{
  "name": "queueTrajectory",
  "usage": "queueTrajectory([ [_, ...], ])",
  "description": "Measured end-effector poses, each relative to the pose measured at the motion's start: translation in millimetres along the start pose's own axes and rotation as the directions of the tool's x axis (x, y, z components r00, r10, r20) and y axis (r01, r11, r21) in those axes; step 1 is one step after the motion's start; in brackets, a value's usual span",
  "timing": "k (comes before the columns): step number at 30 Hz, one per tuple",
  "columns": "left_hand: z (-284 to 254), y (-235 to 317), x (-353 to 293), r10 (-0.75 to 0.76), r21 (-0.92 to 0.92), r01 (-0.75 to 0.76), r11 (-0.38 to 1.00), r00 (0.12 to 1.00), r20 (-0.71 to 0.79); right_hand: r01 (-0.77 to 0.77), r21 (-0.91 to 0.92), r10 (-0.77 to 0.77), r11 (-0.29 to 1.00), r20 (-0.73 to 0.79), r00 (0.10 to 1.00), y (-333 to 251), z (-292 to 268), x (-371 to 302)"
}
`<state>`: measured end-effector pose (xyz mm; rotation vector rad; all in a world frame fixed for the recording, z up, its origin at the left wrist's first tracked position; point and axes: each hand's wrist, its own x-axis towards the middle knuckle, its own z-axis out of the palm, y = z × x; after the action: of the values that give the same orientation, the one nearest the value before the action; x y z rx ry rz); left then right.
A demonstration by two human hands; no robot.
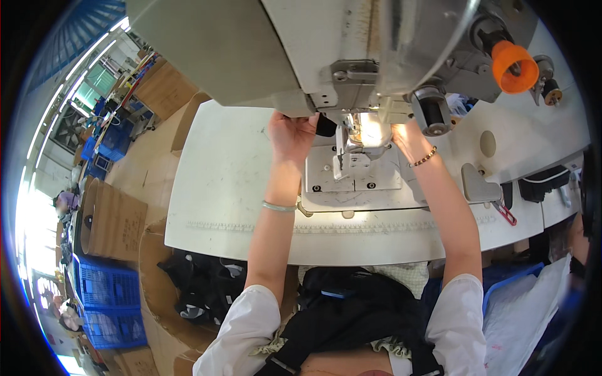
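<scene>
A sewing machine (301, 50) fills the top of the view, its lamp glaring around the presser foot (342, 164). My left hand (292, 133) reaches under the machine head, left of the needle area, its fingers curled. A dark piece of what looks like black cloth (325, 126) shows at those fingertips; most of it is hidden. On the other side of the presser foot is my right hand (406, 136), with its fingers lost behind the machine parts and the glare. Below the foot lies the metal needle plate (382, 178).
The white table (216, 169) carries a printed ruler along its near edge. Black cloth pieces (210, 282) fill a cardboard box at lower left. Blue crates (110, 288) stand farther left. An orange thread holder (514, 66) juts out at upper right; red-handled snips (505, 214) lie at the right.
</scene>
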<state>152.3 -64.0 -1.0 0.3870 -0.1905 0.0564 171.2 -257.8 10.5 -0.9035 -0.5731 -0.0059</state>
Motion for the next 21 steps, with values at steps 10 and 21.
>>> queueTrajectory([
  [10, 19, -37, -12, -0.024, 0.489, 0.119, 0.864, 0.980, -0.196, -0.272, 0.237, 0.284, 0.932, -0.015, 0.959, 36, -59, 12],
  [21, 15, -34, -7, 0.111, 0.332, -0.086, 0.939, 0.992, -0.058, -0.337, 0.125, 0.313, 0.933, 0.183, 0.932, 37, -75, 4],
])
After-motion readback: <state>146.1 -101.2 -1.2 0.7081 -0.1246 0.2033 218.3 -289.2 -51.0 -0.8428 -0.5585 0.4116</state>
